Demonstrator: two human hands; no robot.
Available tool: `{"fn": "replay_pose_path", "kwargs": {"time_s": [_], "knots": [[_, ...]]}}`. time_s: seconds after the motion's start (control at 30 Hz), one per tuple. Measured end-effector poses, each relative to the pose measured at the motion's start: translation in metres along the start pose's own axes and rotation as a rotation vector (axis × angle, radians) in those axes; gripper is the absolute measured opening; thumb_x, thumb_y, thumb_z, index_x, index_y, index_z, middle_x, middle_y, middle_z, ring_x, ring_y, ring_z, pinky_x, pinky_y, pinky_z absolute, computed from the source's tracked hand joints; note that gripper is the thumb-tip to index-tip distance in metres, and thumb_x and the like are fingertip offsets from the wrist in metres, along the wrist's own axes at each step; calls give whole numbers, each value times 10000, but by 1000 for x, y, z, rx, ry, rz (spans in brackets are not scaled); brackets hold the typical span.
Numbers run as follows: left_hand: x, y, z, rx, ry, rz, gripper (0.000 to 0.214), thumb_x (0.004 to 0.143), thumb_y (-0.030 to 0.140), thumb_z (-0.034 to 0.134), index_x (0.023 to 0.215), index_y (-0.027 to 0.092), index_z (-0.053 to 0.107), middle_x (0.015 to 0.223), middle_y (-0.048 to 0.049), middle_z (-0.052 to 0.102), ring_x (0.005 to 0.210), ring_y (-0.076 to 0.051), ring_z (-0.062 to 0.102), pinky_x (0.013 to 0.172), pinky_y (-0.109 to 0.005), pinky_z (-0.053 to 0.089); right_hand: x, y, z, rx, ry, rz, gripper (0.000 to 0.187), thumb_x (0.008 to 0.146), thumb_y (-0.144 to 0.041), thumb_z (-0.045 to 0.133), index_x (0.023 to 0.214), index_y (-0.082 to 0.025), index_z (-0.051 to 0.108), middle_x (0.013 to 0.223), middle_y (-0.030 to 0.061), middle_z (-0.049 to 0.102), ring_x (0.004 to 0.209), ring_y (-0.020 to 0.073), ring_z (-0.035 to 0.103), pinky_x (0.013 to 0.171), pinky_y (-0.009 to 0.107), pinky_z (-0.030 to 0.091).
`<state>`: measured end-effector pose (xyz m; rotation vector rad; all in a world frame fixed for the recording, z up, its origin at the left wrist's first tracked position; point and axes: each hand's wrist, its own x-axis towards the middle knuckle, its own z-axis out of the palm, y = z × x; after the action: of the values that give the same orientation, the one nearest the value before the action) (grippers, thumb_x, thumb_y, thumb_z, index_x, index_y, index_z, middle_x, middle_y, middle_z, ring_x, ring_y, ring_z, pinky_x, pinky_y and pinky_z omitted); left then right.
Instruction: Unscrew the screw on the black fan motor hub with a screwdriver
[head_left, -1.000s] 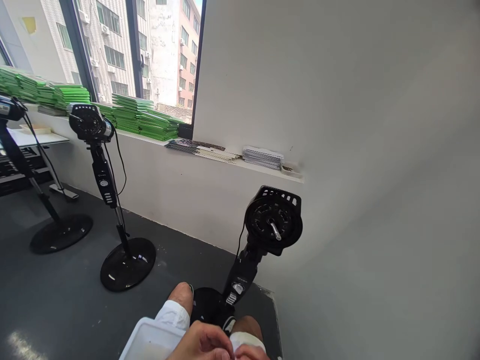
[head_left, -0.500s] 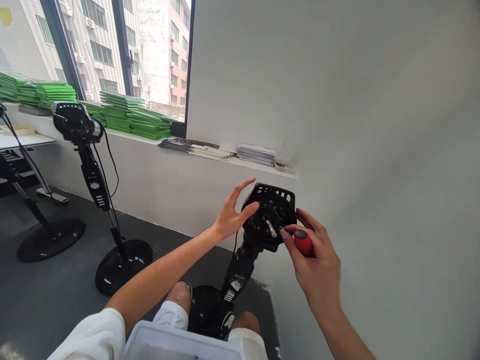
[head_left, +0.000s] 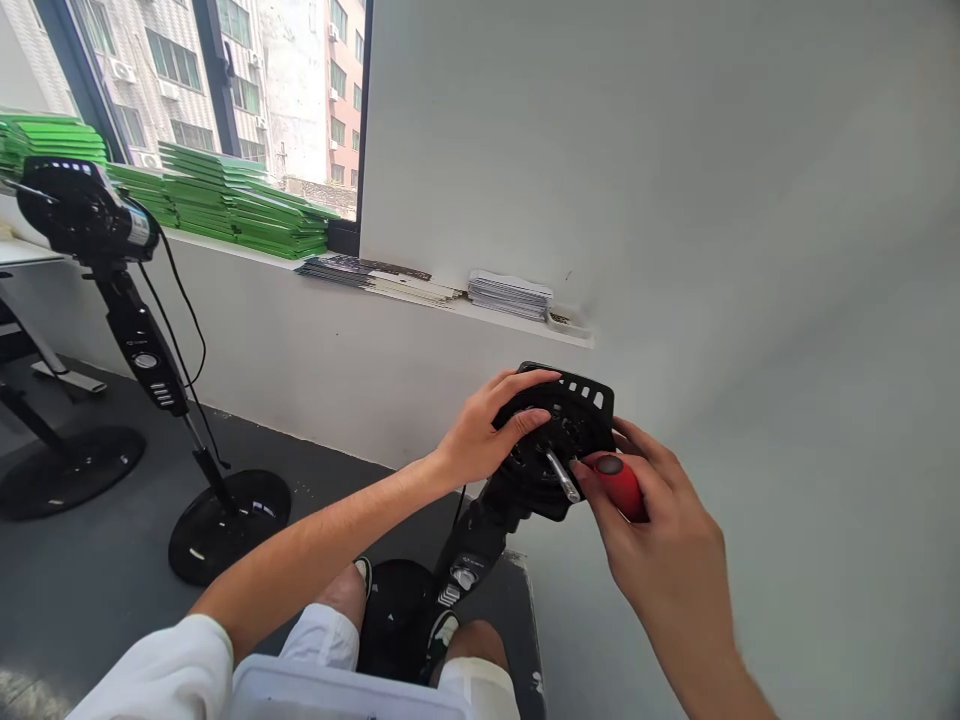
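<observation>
A black fan motor head [head_left: 581, 410] with a bare metal shaft [head_left: 561, 474] stands on its pole and round base [head_left: 390, 620] between my knees, close to the white wall. My left hand [head_left: 487, 430] grips the top left of the motor head. My right hand [head_left: 660, 530] holds a red-handled screwdriver [head_left: 619, 483] against the front of the motor, just right of the shaft. The tool's tip is hidden by my fingers.
Another bladeless fan stand [head_left: 127, 320] rises at the left on a round base [head_left: 229, 525], with a further base [head_left: 71, 470] beyond it. Green stacks [head_left: 225, 205] and paper piles [head_left: 510, 293] lie on the window sill. A white tray [head_left: 337, 695] rests on my lap.
Both hands rose from my lap to the motor head. The left hand went from spread fingers to a grip on the housing; the right brought the red screwdriver to the motor's front.
</observation>
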<state>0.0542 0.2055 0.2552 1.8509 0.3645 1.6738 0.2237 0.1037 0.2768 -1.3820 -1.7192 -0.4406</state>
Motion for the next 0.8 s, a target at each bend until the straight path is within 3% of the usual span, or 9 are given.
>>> {"fn": "replay_pose_path", "kwargs": {"time_s": [0.17, 0.23, 0.33, 0.4, 0.5, 0.6, 0.7, 0.8], "knots": [[1, -6, -3, -8, -25, 6, 398, 1030, 381, 548, 1405, 247, 560, 1357, -86, 677, 1261, -236, 642, 1116, -384, 514, 11, 6, 2, 129, -82, 133, 358, 920, -631, 613, 914, -284, 703, 1253, 20, 698, 1014, 231, 690, 895, 405, 570], [0, -11, -6, 50, -66, 50, 433, 1025, 336, 535, 1450, 252, 521, 1461, -107, 608, 1348, -256, 593, 1156, -410, 490, 15, 8, 4, 181, -83, 187, 373, 880, -644, 652, 890, -274, 702, 1236, 35, 697, 1018, 238, 682, 928, 419, 567], [-6, -16, -11, 202, -109, 193, 525, 983, 266, 544, 1502, 255, 465, 1724, -136, 225, 1556, -329, 353, 1230, -483, 413, 18, 9, 9, 243, -72, 251, 384, 837, -635, 696, 840, -250, 689, 1242, 63, 678, 1075, 262, 662, 980, 456, 546], [-10, -14, -14, 337, -156, 286, 545, 944, 245, 596, 1479, 250, 494, 1763, -124, 25, 1618, -376, 175, 1253, -536, 367, 18, 7, 13, 312, -58, 304, 372, 820, -607, 729, 871, -242, 680, 1278, 71, 663, 1119, 270, 648, 1022, 484, 524], [-9, -3, -15, 567, -234, 365, 469, 926, 339, 697, 1374, 244, 597, 1729, -159, 197, 1620, -402, 134, 1249, -618, 328, 16, 4, 19, 493, -10, 403, 437, 793, -547, 786, 1087, -256, 646, 1384, 73, 618, 1150, 252, 645, 998, 462, 545], [-2, 6, -11, 705, -257, 374, 408, 925, 417, 719, 1289, 246, 648, 1658, -167, 373, 1594, -379, 235, 1250, -635, 310, 17, 2, 26, 647, 12, 521, 705, 730, -511, 848, 1331, -282, 559, 1315, 74, 639, 974, 200, 670, 775, 357, 592], [6, 5, -5, 733, -246, 372, 236, 955, 304, 675, 1183, 245, 694, 1607, -138, 467, 1560, -345, 320, 1222, -573, 370, 22, 2, 31, 744, -31, 675, 776, 653, -522, 886, 1316, -247, 592, 1002, 21, 670, 688, 123, 568, 515, 246, 473], [10, -3, -1, 733, -205, 398, 161, 977, 299, 638, 1102, 245, 726, 1555, -118, 541, 1502, -315, 411, 1188, -527, 401, 25, 3, 32, 817, -37, 737, 790, 581, -549, 913, 1244, -233, 621, 790, -49, 575, 537, 65, 384, 388, 200, 299]]}}
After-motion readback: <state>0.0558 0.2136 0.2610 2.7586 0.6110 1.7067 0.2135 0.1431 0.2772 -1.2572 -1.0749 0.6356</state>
